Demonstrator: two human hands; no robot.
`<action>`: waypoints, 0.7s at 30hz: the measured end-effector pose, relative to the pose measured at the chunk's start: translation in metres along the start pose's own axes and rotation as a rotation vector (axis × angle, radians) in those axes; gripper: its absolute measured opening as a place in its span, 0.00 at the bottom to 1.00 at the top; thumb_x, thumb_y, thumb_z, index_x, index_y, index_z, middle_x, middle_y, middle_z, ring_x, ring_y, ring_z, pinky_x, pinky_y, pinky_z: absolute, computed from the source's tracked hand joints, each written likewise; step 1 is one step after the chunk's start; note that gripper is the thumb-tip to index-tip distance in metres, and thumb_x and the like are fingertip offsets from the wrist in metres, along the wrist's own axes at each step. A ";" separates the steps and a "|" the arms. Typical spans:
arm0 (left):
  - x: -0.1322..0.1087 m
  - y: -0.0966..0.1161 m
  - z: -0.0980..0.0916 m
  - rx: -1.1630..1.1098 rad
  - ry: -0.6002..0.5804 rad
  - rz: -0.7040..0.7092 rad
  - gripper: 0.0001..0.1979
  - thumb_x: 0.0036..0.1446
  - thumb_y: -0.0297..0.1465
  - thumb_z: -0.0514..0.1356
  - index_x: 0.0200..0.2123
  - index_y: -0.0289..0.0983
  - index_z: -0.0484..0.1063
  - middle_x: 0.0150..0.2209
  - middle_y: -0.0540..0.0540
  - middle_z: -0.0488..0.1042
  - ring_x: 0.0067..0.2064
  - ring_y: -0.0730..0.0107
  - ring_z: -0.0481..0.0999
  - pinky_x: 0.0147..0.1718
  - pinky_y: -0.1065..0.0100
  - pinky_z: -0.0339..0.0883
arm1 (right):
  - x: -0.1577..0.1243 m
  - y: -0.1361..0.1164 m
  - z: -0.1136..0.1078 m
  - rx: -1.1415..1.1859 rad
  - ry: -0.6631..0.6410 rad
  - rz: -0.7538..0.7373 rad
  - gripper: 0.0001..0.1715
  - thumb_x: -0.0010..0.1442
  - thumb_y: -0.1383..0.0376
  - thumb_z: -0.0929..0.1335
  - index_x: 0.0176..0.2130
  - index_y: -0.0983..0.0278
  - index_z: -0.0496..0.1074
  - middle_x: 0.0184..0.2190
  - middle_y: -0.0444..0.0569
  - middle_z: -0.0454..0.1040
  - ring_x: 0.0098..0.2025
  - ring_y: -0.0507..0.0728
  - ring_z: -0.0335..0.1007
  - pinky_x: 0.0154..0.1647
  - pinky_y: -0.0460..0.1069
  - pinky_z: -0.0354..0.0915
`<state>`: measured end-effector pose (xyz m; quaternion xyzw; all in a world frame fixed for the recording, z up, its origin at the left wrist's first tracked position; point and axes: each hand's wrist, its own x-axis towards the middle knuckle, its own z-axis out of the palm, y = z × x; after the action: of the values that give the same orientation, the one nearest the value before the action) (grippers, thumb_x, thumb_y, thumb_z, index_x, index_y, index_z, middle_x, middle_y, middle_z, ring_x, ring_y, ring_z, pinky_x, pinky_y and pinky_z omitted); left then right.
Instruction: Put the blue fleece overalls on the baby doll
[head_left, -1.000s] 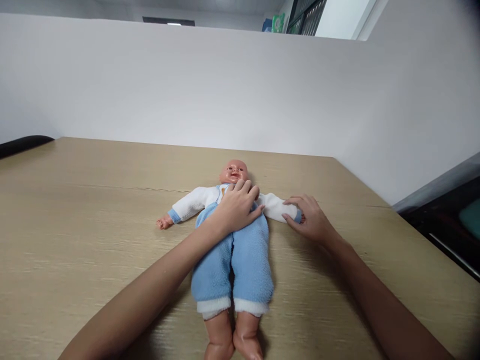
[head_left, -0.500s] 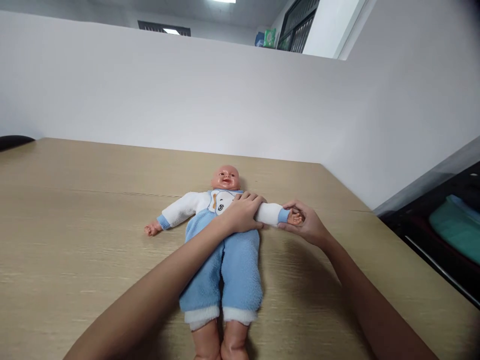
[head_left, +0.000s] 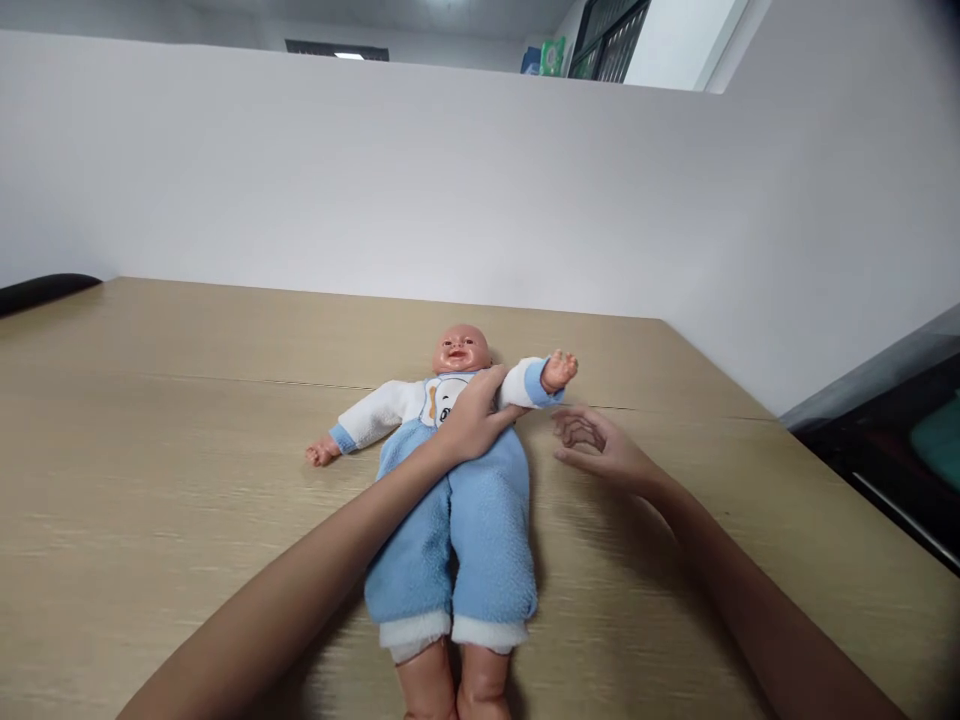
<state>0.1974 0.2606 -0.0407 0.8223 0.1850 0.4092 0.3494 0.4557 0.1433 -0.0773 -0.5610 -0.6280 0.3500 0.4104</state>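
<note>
A baby doll (head_left: 491, 520) lies on its back on the wooden table, its head toward the far wall. It wears a fuzzy white and blue outfit with an animal face on the chest. My left hand (head_left: 480, 412) is wrapped round the doll's upper arm on the right side, by the shoulder. That arm's white sleeve (head_left: 521, 382) with a blue cuff sticks up and outward from my grip. Just below the doll's raised hand, my right hand (head_left: 596, 447) hovers apart from it, fingers curved and parted, holding nothing.
The light wooden table (head_left: 187, 440) reaches back to a white partition wall (head_left: 375, 180). A black curved object (head_left: 49, 290) shows at the left edge. Dark furniture with a green item (head_left: 937, 450) stands at the right.
My right hand has let go of the doll's forearm and hand. The doll's arm on that side now points upward and away, while my left hand still holds it near the shoulder.
</note>
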 end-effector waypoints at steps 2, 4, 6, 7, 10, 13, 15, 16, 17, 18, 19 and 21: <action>-0.002 0.000 -0.003 -0.100 0.064 -0.029 0.15 0.64 0.36 0.65 0.51 0.36 0.74 0.51 0.39 0.80 0.54 0.50 0.77 0.57 0.54 0.68 | 0.001 0.001 0.010 -0.082 -0.080 -0.017 0.31 0.61 0.49 0.79 0.57 0.59 0.75 0.47 0.53 0.78 0.49 0.62 0.76 0.57 0.61 0.73; -0.003 -0.001 -0.006 -0.200 0.125 -0.060 0.15 0.64 0.37 0.65 0.51 0.37 0.75 0.53 0.40 0.81 0.57 0.50 0.77 0.60 0.55 0.68 | 0.002 -0.001 0.021 -0.161 -0.125 -0.088 0.27 0.63 0.50 0.78 0.55 0.60 0.76 0.46 0.53 0.80 0.48 0.62 0.76 0.55 0.61 0.72; -0.003 -0.002 -0.010 -0.286 0.196 -0.105 0.15 0.63 0.39 0.66 0.50 0.37 0.77 0.55 0.41 0.82 0.59 0.50 0.77 0.62 0.54 0.68 | 0.002 -0.005 0.031 -0.228 -0.147 -0.179 0.23 0.65 0.53 0.77 0.54 0.60 0.76 0.46 0.53 0.80 0.47 0.62 0.76 0.52 0.60 0.72; -0.003 -0.002 -0.013 -0.328 0.237 -0.134 0.16 0.63 0.41 0.66 0.49 0.37 0.77 0.55 0.41 0.82 0.59 0.50 0.78 0.63 0.54 0.67 | 0.002 -0.008 0.037 -0.255 -0.154 -0.221 0.21 0.66 0.54 0.76 0.54 0.60 0.76 0.47 0.53 0.80 0.47 0.62 0.76 0.51 0.59 0.71; -0.004 -0.007 -0.020 -0.466 0.356 -0.237 0.20 0.63 0.47 0.67 0.48 0.38 0.78 0.54 0.41 0.83 0.61 0.50 0.77 0.65 0.53 0.65 | 0.001 -0.019 0.050 -0.324 -0.170 -0.324 0.14 0.69 0.58 0.74 0.52 0.59 0.76 0.46 0.52 0.80 0.47 0.62 0.76 0.51 0.58 0.70; -0.007 -0.012 -0.026 -0.629 0.439 -0.317 0.25 0.60 0.53 0.70 0.48 0.39 0.79 0.48 0.42 0.83 0.61 0.51 0.76 0.64 0.55 0.67 | -0.001 -0.027 0.057 -0.365 -0.163 -0.371 0.10 0.71 0.60 0.72 0.50 0.58 0.75 0.45 0.52 0.81 0.48 0.62 0.76 0.53 0.59 0.70; -0.008 -0.015 -0.032 -0.735 0.479 -0.355 0.27 0.56 0.55 0.73 0.47 0.40 0.79 0.41 0.44 0.83 0.57 0.53 0.79 0.59 0.56 0.72 | -0.001 -0.029 0.059 -0.366 -0.149 -0.366 0.09 0.71 0.59 0.72 0.50 0.57 0.75 0.45 0.52 0.82 0.48 0.62 0.76 0.53 0.60 0.70; -0.009 -0.015 -0.034 -0.779 0.500 -0.377 0.28 0.54 0.56 0.74 0.45 0.40 0.79 0.37 0.46 0.81 0.54 0.53 0.80 0.56 0.57 0.74 | -0.001 -0.030 0.060 -0.361 -0.141 -0.359 0.09 0.71 0.59 0.72 0.50 0.57 0.76 0.45 0.52 0.82 0.48 0.63 0.76 0.53 0.60 0.71; -0.010 -0.015 -0.037 -0.816 0.518 -0.398 0.29 0.53 0.57 0.74 0.44 0.40 0.79 0.33 0.47 0.80 0.51 0.54 0.81 0.53 0.58 0.75 | -0.002 -0.030 0.061 -0.356 -0.135 -0.353 0.09 0.71 0.59 0.72 0.50 0.57 0.76 0.45 0.52 0.82 0.48 0.63 0.77 0.53 0.60 0.71; -0.010 -0.015 -0.040 -0.847 0.533 -0.412 0.30 0.52 0.57 0.75 0.43 0.39 0.79 0.31 0.48 0.79 0.49 0.55 0.82 0.51 0.59 0.76 | -0.002 -0.030 0.061 -0.352 -0.129 -0.346 0.10 0.71 0.58 0.72 0.50 0.57 0.76 0.45 0.52 0.82 0.48 0.63 0.77 0.53 0.61 0.72; -0.011 -0.014 -0.043 -0.877 0.551 -0.415 0.30 0.51 0.58 0.75 0.42 0.39 0.79 0.30 0.49 0.78 0.48 0.55 0.82 0.50 0.60 0.76 | -0.002 -0.030 0.062 -0.345 -0.121 -0.339 0.10 0.70 0.58 0.72 0.51 0.56 0.76 0.46 0.52 0.82 0.48 0.64 0.77 0.53 0.61 0.72; -0.011 -0.014 -0.047 -0.935 0.580 -0.396 0.30 0.51 0.57 0.76 0.43 0.38 0.79 0.30 0.49 0.79 0.49 0.54 0.83 0.51 0.60 0.76 | -0.003 -0.030 0.066 -0.313 -0.087 -0.309 0.14 0.70 0.57 0.73 0.53 0.56 0.76 0.49 0.53 0.82 0.50 0.65 0.78 0.56 0.63 0.73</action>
<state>0.1529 0.2838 -0.0367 0.3850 0.2232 0.5826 0.6801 0.3830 0.1375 -0.0787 -0.4995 -0.7702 0.2050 0.3396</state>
